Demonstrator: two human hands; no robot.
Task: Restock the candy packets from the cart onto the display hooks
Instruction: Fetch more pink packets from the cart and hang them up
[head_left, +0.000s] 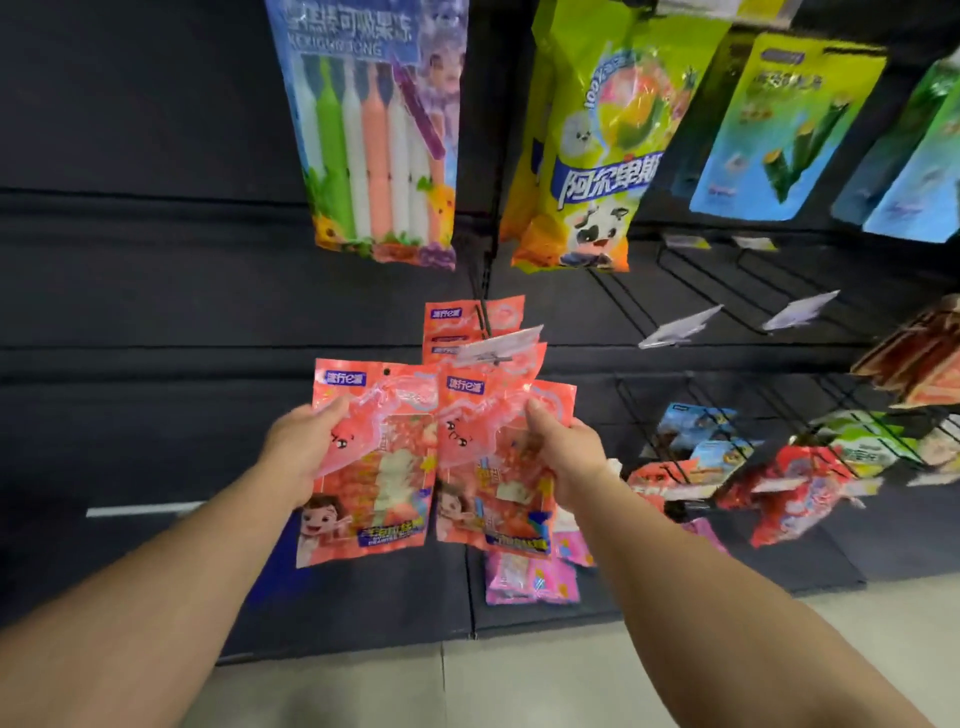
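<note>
Candy packet, pink, pinched at its upper left edge in left hand grip; second packet pinched at its right edge by right hand, fingers hidden behind it. Matching packets hang on display hook just above, partly covered by a blurred price tag; print illegible

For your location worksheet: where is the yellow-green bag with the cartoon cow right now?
In the head view, the cow bag hangs at upper centre-right, between the jelly-stick pack on its left and the blue seaweed pouch on its right.
</note>
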